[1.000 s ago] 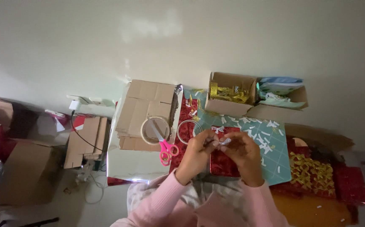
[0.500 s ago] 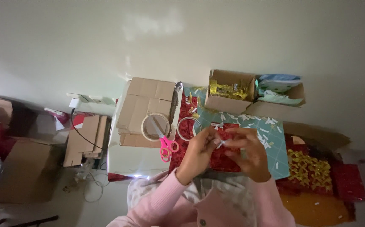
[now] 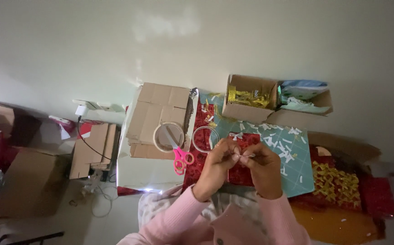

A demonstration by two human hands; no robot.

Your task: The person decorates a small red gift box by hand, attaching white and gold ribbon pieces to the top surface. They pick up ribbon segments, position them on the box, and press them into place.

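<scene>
Centre frame: left hand [image 3: 216,164] and right hand [image 3: 264,167] have their fingers clamped on a small white ribbon bow [image 3: 244,155] above a red card [image 3: 242,159]. Risk, as judged: the pinch is narrow, so the bow could slip and drop among the white scraps [image 3: 292,146] on the green mat [image 3: 297,168].

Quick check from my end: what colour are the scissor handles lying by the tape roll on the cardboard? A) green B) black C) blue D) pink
D: the scissors have pink handles, with the blades reaching into the tape roll on the cardboard, to the left of the left hand.
</scene>
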